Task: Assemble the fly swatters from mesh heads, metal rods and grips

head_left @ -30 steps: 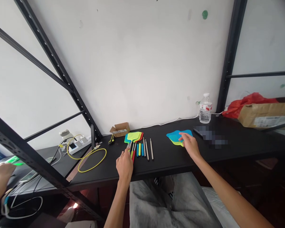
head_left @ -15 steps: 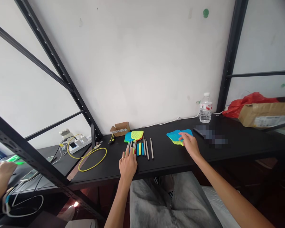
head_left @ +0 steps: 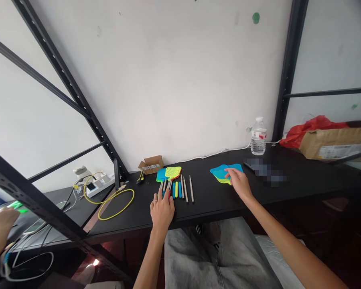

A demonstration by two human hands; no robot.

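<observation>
"What are the left hand's fingers doing?"
"They lie slightly apart, palm down, over the lower ends of several flat, blue and yellow plastic mesh swatters with slim silvery shafts. The heads sit beyond the fingertips. I can't tell whether the fingers grip."
"And just right of them?"
"Three short blue and yellow cylindrical grips, then three thin, grey, metal-looking rods."
"The right hand?"
"Its index finger reaches over a stack of flat, blue and yellow mesh swatter heads. Whether it pinches them, I can't tell."
"Beyond those fingers?"
"A clear plastic bottle with a white cap, farther back and to the right."
</observation>
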